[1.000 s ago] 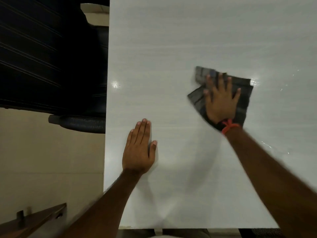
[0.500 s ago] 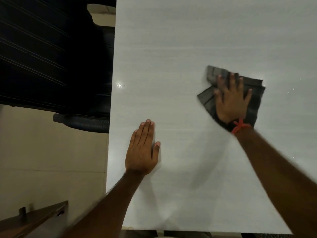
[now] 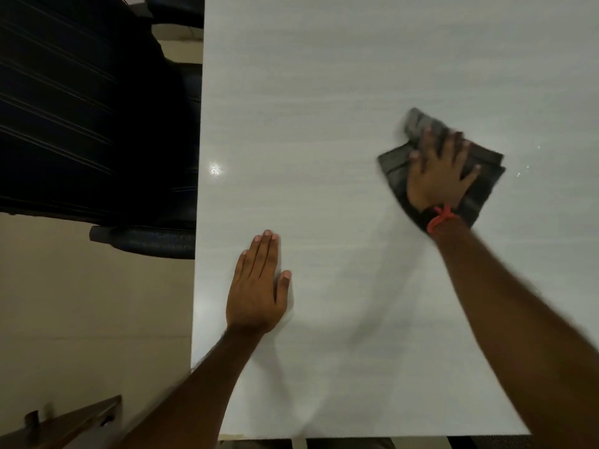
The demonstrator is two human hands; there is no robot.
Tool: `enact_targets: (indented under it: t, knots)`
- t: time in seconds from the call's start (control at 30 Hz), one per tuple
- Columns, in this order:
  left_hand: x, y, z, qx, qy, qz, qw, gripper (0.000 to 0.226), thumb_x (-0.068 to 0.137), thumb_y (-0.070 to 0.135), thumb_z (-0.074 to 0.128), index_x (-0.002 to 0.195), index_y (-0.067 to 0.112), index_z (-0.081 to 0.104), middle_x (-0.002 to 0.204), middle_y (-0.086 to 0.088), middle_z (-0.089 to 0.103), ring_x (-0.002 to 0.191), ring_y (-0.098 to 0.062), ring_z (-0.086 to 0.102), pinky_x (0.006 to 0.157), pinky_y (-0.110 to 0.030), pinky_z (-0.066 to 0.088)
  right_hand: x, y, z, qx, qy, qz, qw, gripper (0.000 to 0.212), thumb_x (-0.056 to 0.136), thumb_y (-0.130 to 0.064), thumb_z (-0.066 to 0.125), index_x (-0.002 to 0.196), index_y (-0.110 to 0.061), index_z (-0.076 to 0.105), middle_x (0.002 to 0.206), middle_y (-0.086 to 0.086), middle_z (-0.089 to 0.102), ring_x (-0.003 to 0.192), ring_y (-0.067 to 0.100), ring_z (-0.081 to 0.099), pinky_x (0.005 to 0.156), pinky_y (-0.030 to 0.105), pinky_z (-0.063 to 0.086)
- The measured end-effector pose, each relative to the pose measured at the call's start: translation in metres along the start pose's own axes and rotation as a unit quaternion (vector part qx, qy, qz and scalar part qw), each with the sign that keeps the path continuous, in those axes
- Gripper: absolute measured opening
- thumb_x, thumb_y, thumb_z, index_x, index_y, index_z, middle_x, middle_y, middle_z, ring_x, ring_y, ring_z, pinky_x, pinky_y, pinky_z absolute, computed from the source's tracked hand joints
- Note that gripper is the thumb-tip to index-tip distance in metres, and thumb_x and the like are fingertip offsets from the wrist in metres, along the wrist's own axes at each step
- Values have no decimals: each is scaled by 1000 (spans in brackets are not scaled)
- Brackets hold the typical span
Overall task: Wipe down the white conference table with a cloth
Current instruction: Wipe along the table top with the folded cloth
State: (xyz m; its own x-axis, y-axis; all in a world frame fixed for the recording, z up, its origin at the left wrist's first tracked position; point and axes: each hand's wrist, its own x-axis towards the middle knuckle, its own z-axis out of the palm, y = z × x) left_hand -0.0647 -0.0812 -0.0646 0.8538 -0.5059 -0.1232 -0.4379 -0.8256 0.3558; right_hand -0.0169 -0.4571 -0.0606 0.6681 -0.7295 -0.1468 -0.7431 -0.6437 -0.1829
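Wiping mid-stroke: right hand (image 3: 437,176) presses cloth (image 3: 483,192) flat-fingered on bench (image 3: 324,92); left hand (image 3: 256,286) flat, bracing. Next: fresh patch likely.

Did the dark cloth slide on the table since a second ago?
Yes. The cloth, pressed under the right hand, slid right, farther from the left edge of the table.

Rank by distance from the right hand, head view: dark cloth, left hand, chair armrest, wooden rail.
1. dark cloth: pressed under the right hand.
2. left hand: flat on the table, near its left edge.
3. chair armrest: off the table's left edge.
4. wooden rail: bottom-left corner.
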Motion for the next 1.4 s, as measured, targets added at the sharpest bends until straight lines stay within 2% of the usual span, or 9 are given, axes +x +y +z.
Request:
enact_targets:
  t: [0.1, 0.3, 0.53, 0.77, 0.9, 1.0, 1.07, 1.2, 1.4]
  knots:
    - [0, -1, 1, -1, 0, 0, 1000, 63, 103, 39, 32, 159, 12, 18, 167, -1, 14, 155, -14, 6, 126, -34, 10, -1, -17, 1, 24, 5, 27, 999, 62, 100, -57, 19, 159, -39, 17, 170, 5, 10, 155, 36, 3, 115, 73, 6]
    - [-1, -1, 0, -6, -3, 5, 1000, 64, 103, 39, 31, 160, 13, 16, 168, -1, 12, 155, -14, 5, 126, -35, 8, -192, 3, 26, -53, -53, -238, 968, 60, 102, -55, 24, 159, -42, 14, 170, -1, 7, 156, 30, 6, 119, 65, 5]
    - [-1, -2, 1, -4, 8, 16, 1000, 63, 104, 39, 29, 159, 12, 17, 167, -2, 14, 155, -14, 6, 126, -36, 9, -161, 55, 11, 4, -2, 47, 999, 65, 98, -59, 14, 160, -38, 18, 169, 5, 12, 155, 35, 8, 115, 72, 10]
    - [-4, 2, 0, 16, -7, 13, 1000, 63, 104, 39, 24, 157, 5, 22, 165, -11, 21, 153, -24, 18, 125, -40, 16, -344, 56, 32, -56, -81, -239, 966, 61, 100, -55, 27, 159, -43, 13, 170, 0, 8, 156, 31, 7, 118, 67, 13]
    - [-20, 12, 1, 7, -49, 12, 999, 70, 102, 45, 19, 158, 4, 13, 166, -13, 14, 154, -27, 13, 125, -42, 15, -302, 129, 15, -31, -37, 8, 999, 61, 101, -57, 19, 159, -45, 9, 170, -1, 6, 156, 29, 4, 119, 68, 7]
    - [-58, 31, 8, 3, -79, 52, 996, 73, 101, 50, 18, 159, 7, 7, 167, -10, 6, 155, -24, 6, 125, -39, 11, -292, 134, 10, 35, 7, 198, 980, 64, 99, -60, 12, 160, -40, 13, 169, 4, 11, 156, 31, 6, 116, 71, 10]
    - [-84, 43, 15, 4, -105, 81, 991, 73, 102, 51, 18, 159, 9, 4, 167, -7, 1, 155, -21, 1, 126, -37, 7, -316, 104, 15, 27, 4, 174, 984, 63, 100, -57, 17, 159, -37, 16, 169, 7, 15, 155, 36, 10, 115, 72, 11]
    - [-116, 56, 24, 16, -104, 83, 991, 73, 101, 49, 23, 159, 6, 11, 167, -10, 8, 155, -24, 10, 125, -39, 12, -363, 86, 32, -30, -57, -44, 997, 61, 101, -58, 22, 159, -43, 13, 169, 0, 7, 156, 32, 6, 118, 68, 6]
    - [-117, 82, 37, 21, -104, 106, 989, 74, 102, 53, 20, 159, 9, 4, 167, -7, 0, 155, -21, 2, 126, -35, 4, -261, 204, -3, 64, 31, 275, 959, 61, 100, -58, 13, 159, -42, 12, 170, 3, 8, 156, 32, 2, 116, 72, 5]
